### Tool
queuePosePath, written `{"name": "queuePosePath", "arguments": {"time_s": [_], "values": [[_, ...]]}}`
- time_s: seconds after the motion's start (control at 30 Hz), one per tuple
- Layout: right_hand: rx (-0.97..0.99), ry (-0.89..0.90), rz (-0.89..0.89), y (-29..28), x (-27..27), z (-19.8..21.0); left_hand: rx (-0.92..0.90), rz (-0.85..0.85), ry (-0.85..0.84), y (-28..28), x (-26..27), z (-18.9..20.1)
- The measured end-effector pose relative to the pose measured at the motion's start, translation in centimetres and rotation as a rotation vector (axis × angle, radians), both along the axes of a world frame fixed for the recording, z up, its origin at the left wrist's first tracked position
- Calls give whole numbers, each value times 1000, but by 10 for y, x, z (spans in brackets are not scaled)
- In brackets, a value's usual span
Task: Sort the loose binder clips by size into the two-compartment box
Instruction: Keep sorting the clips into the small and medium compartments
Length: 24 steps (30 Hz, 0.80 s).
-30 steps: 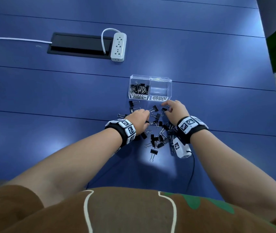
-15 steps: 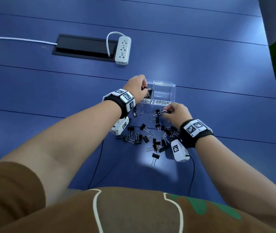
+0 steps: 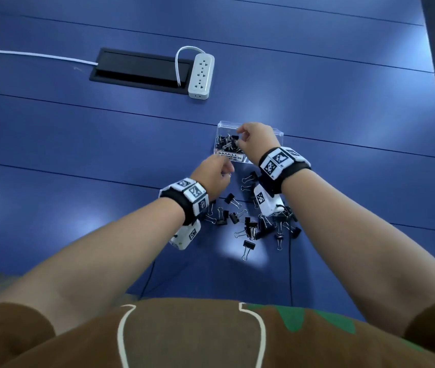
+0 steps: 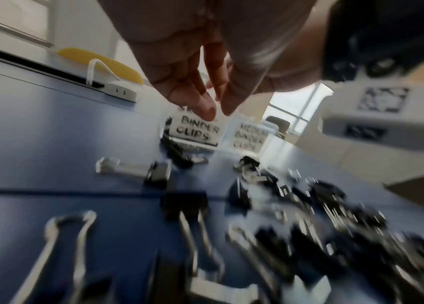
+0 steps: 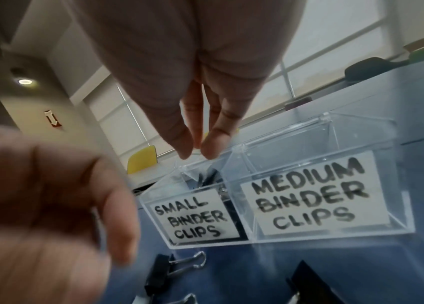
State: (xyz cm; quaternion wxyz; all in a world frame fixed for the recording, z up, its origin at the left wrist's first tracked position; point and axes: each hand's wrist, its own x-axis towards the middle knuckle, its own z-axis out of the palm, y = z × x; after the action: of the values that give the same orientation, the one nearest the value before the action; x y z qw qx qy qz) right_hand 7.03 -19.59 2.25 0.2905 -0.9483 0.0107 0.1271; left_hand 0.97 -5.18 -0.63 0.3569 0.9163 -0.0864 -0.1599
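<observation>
The box (image 3: 277, 134) sits at frame centre on the table (image 3: 78, 144). Its small side holds many clips; the medium side looks empty. The right hand (image 3: 257, 136) hovers over the small side, fingers together, contents unclear. The left hand (image 3: 215, 173) is loosely curled and empty. A pile (image 3: 253, 224) remains below.

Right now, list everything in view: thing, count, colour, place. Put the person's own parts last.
Two-compartment box: one, clear, labelled SMALL and MEDIUM BINDER CLIPS, on the table beyond the pile.
Sorted clips: many, black, in the small compartment; the medium one looks empty.
Loose binder clips: many, black with silver handles, scattered near the wrists.
Table: one, blue.
Power strip: one, white, by the cable hatch.
Cable hatch: one, black, set into the far table.
Left hand: one, just short of the box, above the pile.
Right hand: one, fingertips over the small compartment.
</observation>
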Motion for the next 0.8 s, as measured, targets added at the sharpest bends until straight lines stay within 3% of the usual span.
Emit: {"name": "queuePosePath", "arguments": {"time_s": [0.1, 0.23, 0.47, 0.57, 0.67, 0.8], "values": [[85, -13, -45, -7, -14, -2, 82, -181, 67, 3, -21, -16], [25, 75, 8, -26, -51, -8, 178, -313, 88, 4, -33, -27], [-103, 299, 49, -51, -104, -32, 243, -212, 21, 5, -24, -28], [-62, 260, -21, -56, -108, -40, 216, -199, -11, 2, -25, -23], [-44, 181, -104, -54, -107, -44, 191, -289, 0, -2, -33, -18], [-105, 172, 13, -37, -106, -50, 316, -454, 52, -8, -47, -21]]}}
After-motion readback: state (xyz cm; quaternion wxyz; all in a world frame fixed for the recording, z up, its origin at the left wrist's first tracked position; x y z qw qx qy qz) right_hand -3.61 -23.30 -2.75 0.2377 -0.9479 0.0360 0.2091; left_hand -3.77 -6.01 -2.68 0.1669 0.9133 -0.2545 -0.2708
